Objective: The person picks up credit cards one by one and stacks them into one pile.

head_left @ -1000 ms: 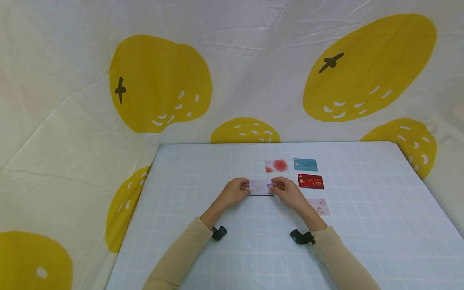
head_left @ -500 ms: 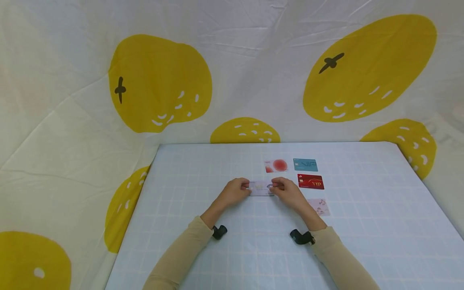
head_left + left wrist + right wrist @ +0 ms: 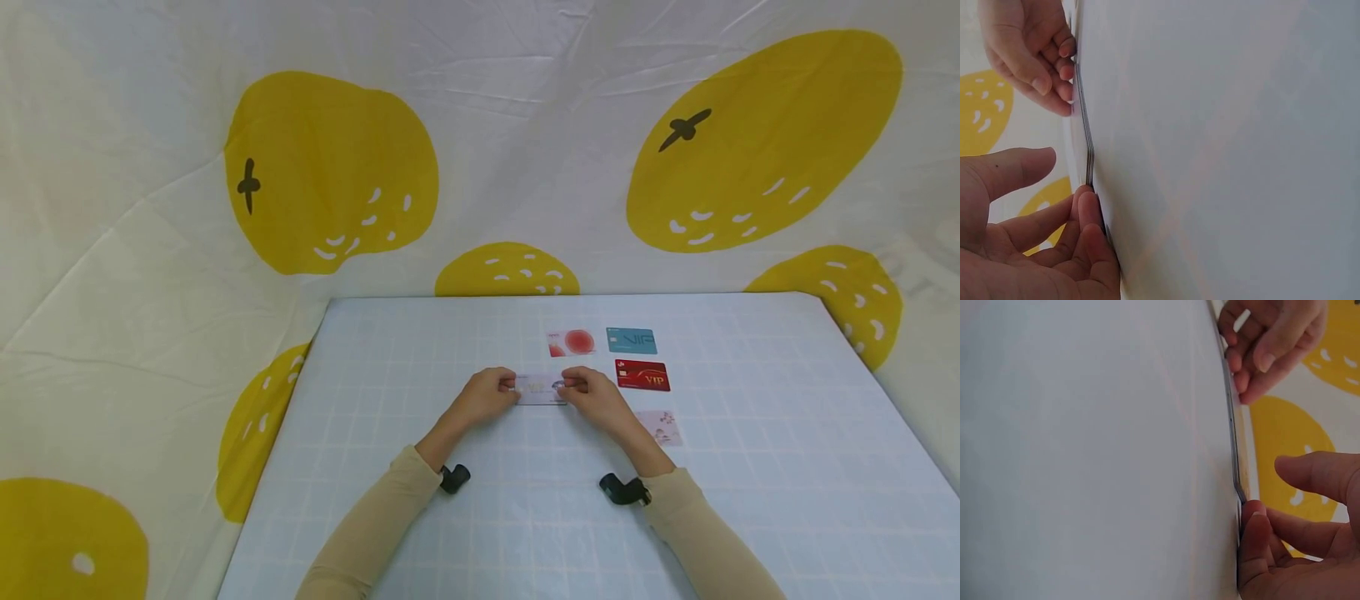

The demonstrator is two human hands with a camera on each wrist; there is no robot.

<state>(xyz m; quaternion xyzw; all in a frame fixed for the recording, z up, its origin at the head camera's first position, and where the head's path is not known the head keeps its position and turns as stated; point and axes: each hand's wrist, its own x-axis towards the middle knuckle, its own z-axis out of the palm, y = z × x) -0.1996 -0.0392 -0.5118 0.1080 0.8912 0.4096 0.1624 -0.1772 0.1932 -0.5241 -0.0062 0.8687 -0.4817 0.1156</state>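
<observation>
On the worktop (image 3: 405,517), which is showing a pale blue grid, a stack of cards (image 3: 536,390) is sitting between a person's two hands. The left hand (image 3: 486,395) is holding the stack's left end and the right hand (image 3: 594,395) its right end; each grip is using bent fingers (image 3: 1090,209) at the edge, while the thumbs are standing apart. Several layered edges are showing in the left wrist view, and a pale card is facing up; whether the stack is touching the worktop, I cannot tell.

Beyond the right hand, a card with a red disc (image 3: 572,342) is lying flat, a teal VIP card (image 3: 632,341) just to its right. Nearer than the teal one, a red VIP card (image 3: 642,375) is lying to the right of that hand. A pink floral card (image 3: 665,427) is lying closer in, the right forearm (image 3: 637,448) partly hiding it. Beige sleeves (image 3: 367,529) are covering both arms.
</observation>
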